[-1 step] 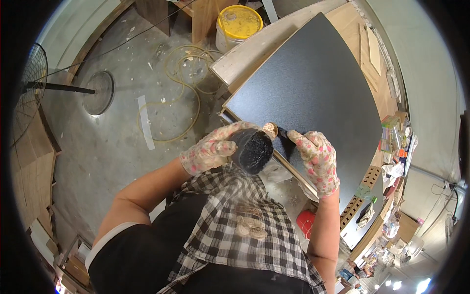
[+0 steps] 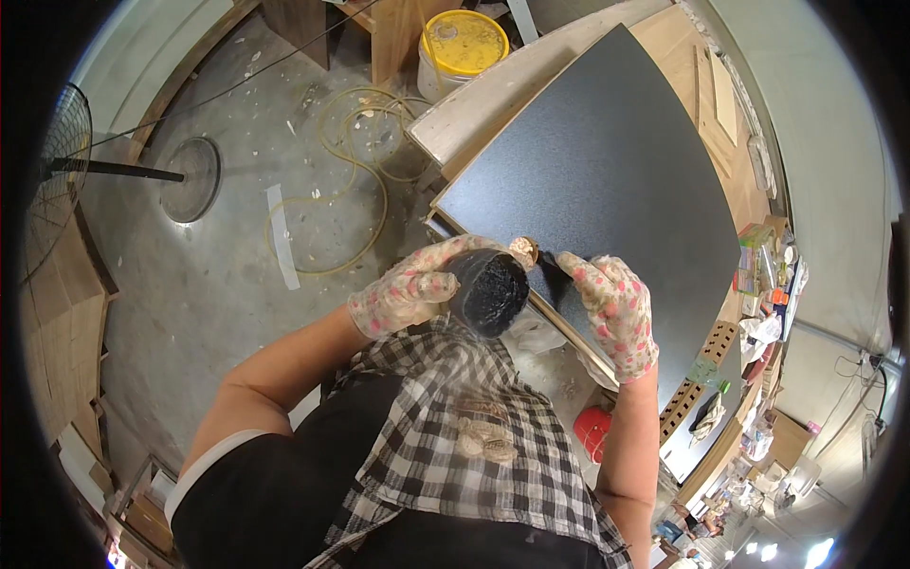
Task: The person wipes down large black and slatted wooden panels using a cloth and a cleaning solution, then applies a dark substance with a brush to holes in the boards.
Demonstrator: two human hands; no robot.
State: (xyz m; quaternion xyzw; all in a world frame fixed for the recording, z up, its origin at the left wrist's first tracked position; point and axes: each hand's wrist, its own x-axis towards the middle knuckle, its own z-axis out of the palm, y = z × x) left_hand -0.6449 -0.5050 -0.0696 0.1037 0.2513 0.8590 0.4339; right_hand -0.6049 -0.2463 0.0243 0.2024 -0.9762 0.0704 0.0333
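Observation:
My left hand (image 2: 403, 289), in a stained floral-print glove, is wrapped round a black cup (image 2: 477, 294). The cup is tipped toward me, and its inside looks dark and crusted. My right hand (image 2: 611, 308), in a matching glove, is closed with thumb and finger together over the near edge of a dark grey panel (image 2: 607, 152). A short dark piece shows at its fingertips; its kind is unclear. Between this and the cup is a small round tan end (image 2: 523, 250) with a brown rim; I cannot tell what it belongs to.
A yellow-lidded bucket (image 2: 464, 43) stands beyond the panel. A thin hose (image 2: 384, 204) loops over the floor, and a stand fan (image 2: 190, 180) is at left. Below the panel is a red bucket (image 2: 591, 433). Bottles, boxes and cloths crowd a bench (image 2: 758, 313) at right.
My right hand has shifted very slightly. My left hand and the cup stay in place.

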